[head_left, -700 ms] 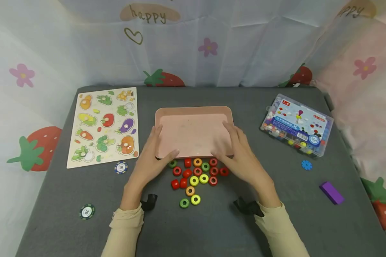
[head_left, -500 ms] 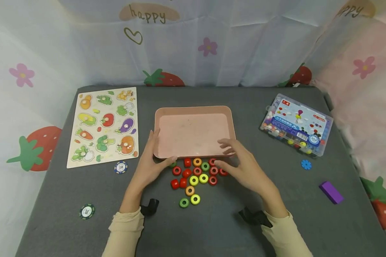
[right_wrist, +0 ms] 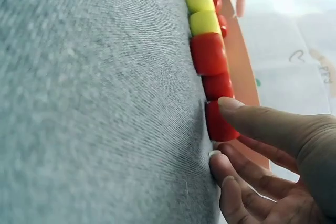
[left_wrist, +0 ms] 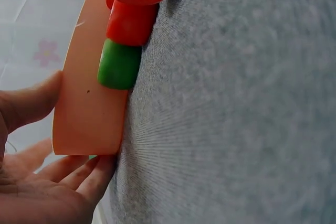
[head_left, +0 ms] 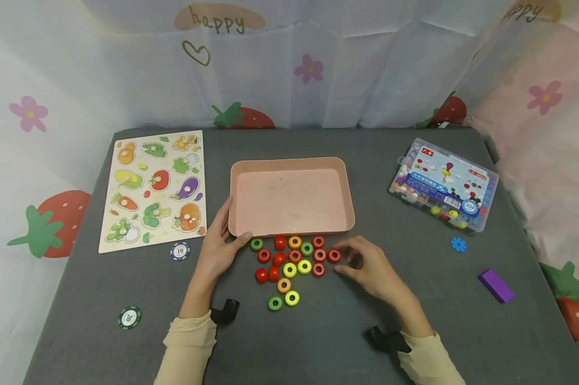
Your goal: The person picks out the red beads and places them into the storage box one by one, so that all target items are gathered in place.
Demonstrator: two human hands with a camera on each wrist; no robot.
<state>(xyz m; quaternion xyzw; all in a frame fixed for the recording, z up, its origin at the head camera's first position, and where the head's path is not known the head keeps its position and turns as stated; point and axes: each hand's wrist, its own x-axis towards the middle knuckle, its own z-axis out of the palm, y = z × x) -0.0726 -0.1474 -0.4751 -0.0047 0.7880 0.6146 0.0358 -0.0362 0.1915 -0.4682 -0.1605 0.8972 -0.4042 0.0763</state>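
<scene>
On the left part of the tabletop (head_left: 318, 347), a green-rimmed chip (head_left: 129, 317) lies toward the left edge. A board with vegetable pictures (head_left: 142, 190) lies close to the far left corner, and a blue-rimmed chip (head_left: 180, 251) is just beside the board's near side.

My left hand (head_left: 217, 248) touches the pink tray (head_left: 291, 198) at its near left corner: the thumb is on the near wall, the fingers rather straight along the left end, thumb and fingers apart. The tray lies between the left and right edges, nearer to the far edge. Before its near wall lie many red, orange, yellow and green beads (head_left: 289, 270).

My right hand (head_left: 373, 270) is at the rightmost red bead (head_left: 334, 255), with thumb and fingers apart, not clamped; whether the thumb touches this bead, I cannot tell.

Farther right, a clear box of colourful pieces (head_left: 443, 184) lies toward the far right corner. Nearer to me are a blue disc (head_left: 458, 245), then, toward the right edge, a purple block (head_left: 496, 286).
</scene>
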